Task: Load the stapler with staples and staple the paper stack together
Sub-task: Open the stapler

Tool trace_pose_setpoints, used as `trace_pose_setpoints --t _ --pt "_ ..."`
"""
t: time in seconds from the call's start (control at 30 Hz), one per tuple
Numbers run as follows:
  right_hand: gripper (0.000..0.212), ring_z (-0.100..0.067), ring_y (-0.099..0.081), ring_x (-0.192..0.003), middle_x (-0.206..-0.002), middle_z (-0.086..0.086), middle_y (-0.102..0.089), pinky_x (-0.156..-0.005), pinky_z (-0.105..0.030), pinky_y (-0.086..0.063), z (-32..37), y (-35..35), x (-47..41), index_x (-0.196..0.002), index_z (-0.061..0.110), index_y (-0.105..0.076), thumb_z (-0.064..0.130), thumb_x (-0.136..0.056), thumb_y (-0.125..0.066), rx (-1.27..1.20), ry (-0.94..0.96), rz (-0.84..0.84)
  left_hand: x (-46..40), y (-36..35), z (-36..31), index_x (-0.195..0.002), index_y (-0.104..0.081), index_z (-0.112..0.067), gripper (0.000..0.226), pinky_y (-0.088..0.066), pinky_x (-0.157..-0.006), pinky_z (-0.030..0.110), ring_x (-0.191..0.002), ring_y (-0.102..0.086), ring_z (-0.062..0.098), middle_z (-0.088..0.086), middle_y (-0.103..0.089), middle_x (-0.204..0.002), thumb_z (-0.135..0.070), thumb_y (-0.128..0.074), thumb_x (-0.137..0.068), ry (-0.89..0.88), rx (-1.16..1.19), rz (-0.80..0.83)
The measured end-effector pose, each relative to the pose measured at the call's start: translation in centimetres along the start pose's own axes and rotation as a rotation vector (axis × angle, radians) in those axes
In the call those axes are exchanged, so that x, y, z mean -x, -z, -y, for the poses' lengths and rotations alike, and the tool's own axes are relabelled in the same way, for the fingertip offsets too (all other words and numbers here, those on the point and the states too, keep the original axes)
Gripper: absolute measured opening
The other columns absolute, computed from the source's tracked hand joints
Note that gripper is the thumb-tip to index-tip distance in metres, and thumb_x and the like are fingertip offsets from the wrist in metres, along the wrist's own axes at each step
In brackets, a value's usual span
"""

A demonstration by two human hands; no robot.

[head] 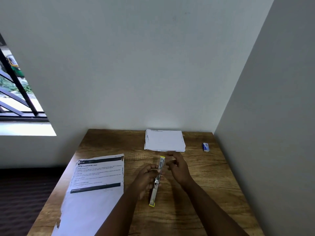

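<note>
stapler (157,180) swung open flat, pinched in left hand (148,178); right hand (178,167) fingers curled beside it, grip unclear.

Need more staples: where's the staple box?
Head view: the staple box lies at the table's far right, right of the paper stack.

A wooden table (204,193) carries a paper stack (165,140), printed sheet (95,184) and small box (205,147).

A printed sheet (95,181) with torn corners lies on the left of the wooden surface (213,193), overhanging its near edge. A barred window (15,92) opens at far left.
</note>
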State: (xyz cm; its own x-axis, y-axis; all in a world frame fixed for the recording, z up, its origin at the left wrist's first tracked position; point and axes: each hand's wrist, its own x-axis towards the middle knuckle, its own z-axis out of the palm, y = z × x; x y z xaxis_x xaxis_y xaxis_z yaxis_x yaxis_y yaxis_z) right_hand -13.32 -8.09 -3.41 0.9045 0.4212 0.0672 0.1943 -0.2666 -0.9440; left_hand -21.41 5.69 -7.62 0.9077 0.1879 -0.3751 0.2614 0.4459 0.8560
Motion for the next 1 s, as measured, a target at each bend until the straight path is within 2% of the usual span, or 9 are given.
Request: trace_pose_setpoints --t 0.13,0.2,0.3,0.47,0.6,0.73,0.83,0.93,1.0 --pt "0.048 -0.012 -0.056 -0.107 -0.118 -0.003 -0.053 -0.082 -0.020 -0.050 -0.4 -0.1 0.3 -0.116 0.012 -0.061 -0.016 -0.079 -0.049 0.142 0.143 0.025 0.3 0.2 0.1 -0.112 -0.062 -0.007 0.026 -0.060 -0.069 0.038 -0.081 -0.074 0.021 0.015 -0.072 -0.104 -0.012 -0.067 -0.087 0.000 -0.004 -0.023" --pt "0.053 -0.004 -0.054 -0.103 -0.118 -0.003 -0.052 -0.082 -0.024 -0.052 -0.3 -0.3 0.4 -0.115 0.015 -0.062 -0.018 -0.076 -0.046 0.170 0.193 0.075 0.5 0.4 0.2 -0.111 -0.063 -0.008 0.025 -0.059 -0.072 0.040 -0.086 -0.074 0.022 0.016 -0.073 -0.107 -0.013 -0.067 -0.087 0.001 0.000 -0.026" --pt "0.051 -0.010 -0.057 -0.100 -0.116 -0.001 -0.055 -0.081 -0.031 -0.053 -0.1 -0.8 0.4 -0.115 0.016 -0.058 -0.016 -0.077 -0.047 0.127 0.173 0.039 0.8 0.7 0.3 -0.109 -0.064 -0.010 0.023 -0.060 -0.072 0.040 -0.088 -0.074 0.024 0.018 -0.072 -0.109 -0.014 -0.067 -0.087 0.003 -0.021 -0.026" --pt "0.028 -0.021 -0.061 -0.074 -0.092 -0.010 -0.064 -0.061 -0.032 -0.052 0.5 -2.0 0.5 -0.095 0.015 -0.057 -0.007 -0.084 -0.043 -0.199 -0.305 -0.031 0.9 0.7 -0.1 -0.108 -0.065 -0.011 0.022 -0.059 -0.074 0.041 -0.088 -0.074 0.026 0.014 -0.074 -0.103 -0.015 -0.068 -0.087 -0.006 -0.062 -0.042" --pt "0.015 -0.019 -0.046 -0.051 -0.066 -0.010 -0.054 -0.049 -0.028 -0.033 -0.1 -2.6 1.3 -0.081 0.007 -0.059 0.010 -0.087 -0.045 -0.393 -0.661 -0.066 0.9 -0.1 -0.4 -0.103 -0.065 -0.005 0.018 -0.055 -0.064 0.035 -0.076 -0.072 0.027 0.013 -0.073 -0.084 -0.008 -0.068 -0.085 -0.030 -0.107 -0.092" --pt "0.025 -0.019 -0.044 -0.047 -0.064 -0.014 -0.062 -0.048 -0.029 -0.032 -0.4 -2.8 1.9 -0.073 0.001 -0.063 0.015 -0.085 -0.046 -0.567 -0.722 -0.101 0.9 -1.4 -0.5 -0.098 -0.064 0.001 0.018 -0.053 -0.068 0.038 -0.072 -0.066 0.029 0.021 -0.070 -0.086 -0.005 -0.071 -0.083 -0.151 -0.251 -0.157" --pt "0.026 -0.022 -0.044 -0.045 -0.053 -0.012 -0.059 -0.049 -0.028 -0.033 -0.2 -2.9 1.6 -0.070 0.001 -0.063 0.015 -0.085 -0.047 -0.581 -0.723 -0.183 1.3 -2.1 -0.6 -0.091 -0.065 -0.004 0.017 -0.054 -0.060 0.032 -0.065 -0.069 0.023 0.017 -0.073 -0.079 -0.010 -0.076 -0.079 -0.243 -0.411 -0.190" --pt "0.027 -0.023 -0.049 -0.049 -0.061 -0.014 -0.057 -0.051 -0.028 -0.039 0.0 -3.0 1.3 -0.087 -0.001 -0.064 0.021 -0.090 -0.049 -0.683 -0.749 -0.202 1.7 -3.0 -0.9 -0.082 -0.066 -0.015 0.015 -0.052 -0.058 0.029 -0.064 -0.068 0.018 0.006 -0.071 -0.071 -0.009 -0.078 -0.075 -0.350 -0.599 -0.255" --pt "0.029 -0.024 -0.057 -0.059 -0.077 -0.017 -0.065 -0.056 -0.028 -0.044 0.1 -3.3 1.2 -0.094 0.000 -0.065 0.024 -0.090 -0.049 -0.763 -0.768 -0.184 2.0 -3.6 -1.4 -0.086 -0.066 -0.014 0.015 -0.051 -0.065 0.033 -0.074 -0.066 0.021 0.007 -0.069 -0.081 -0.011 -0.076 -0.075 -0.436 -0.773 -0.297"
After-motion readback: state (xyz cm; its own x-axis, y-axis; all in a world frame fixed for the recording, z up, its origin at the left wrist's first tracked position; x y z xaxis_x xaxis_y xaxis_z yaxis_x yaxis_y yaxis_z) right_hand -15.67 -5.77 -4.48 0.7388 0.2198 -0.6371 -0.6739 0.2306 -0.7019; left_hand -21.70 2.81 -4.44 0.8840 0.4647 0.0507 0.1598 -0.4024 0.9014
